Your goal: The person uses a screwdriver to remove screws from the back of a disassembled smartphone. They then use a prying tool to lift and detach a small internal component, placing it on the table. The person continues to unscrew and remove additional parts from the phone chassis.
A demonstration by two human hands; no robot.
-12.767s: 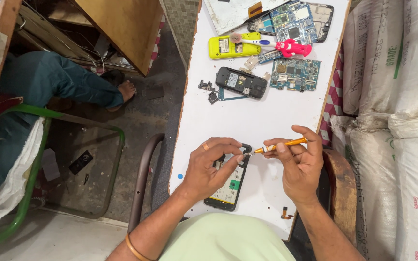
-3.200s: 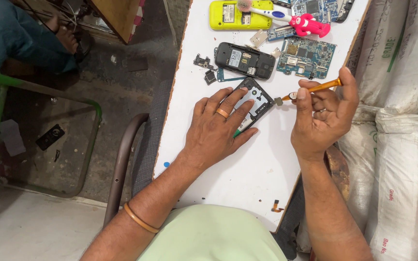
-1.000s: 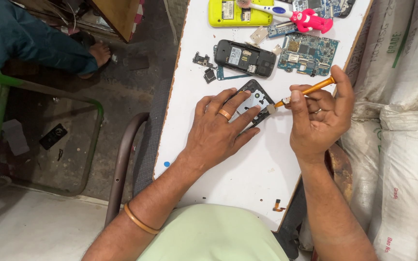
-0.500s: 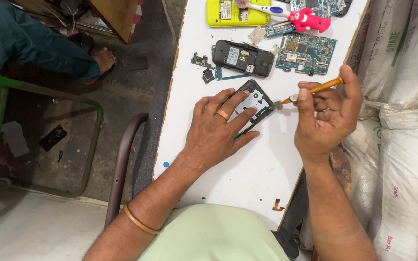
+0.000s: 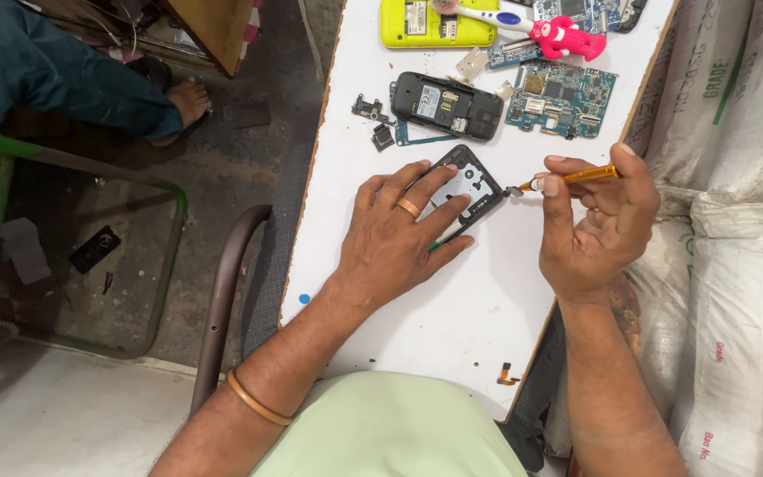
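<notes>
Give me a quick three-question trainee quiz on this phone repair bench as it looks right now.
1. True or false: the left hand presses flat on the opened black phone shell.
2. What does the right hand hold? A) orange-handled screwdriver B) tweezers C) brush
3. Which lies nearer the shell: the black handset with its back off or the yellow phone body?

Key: 1 true. 2 A. 3 the black handset.
</notes>
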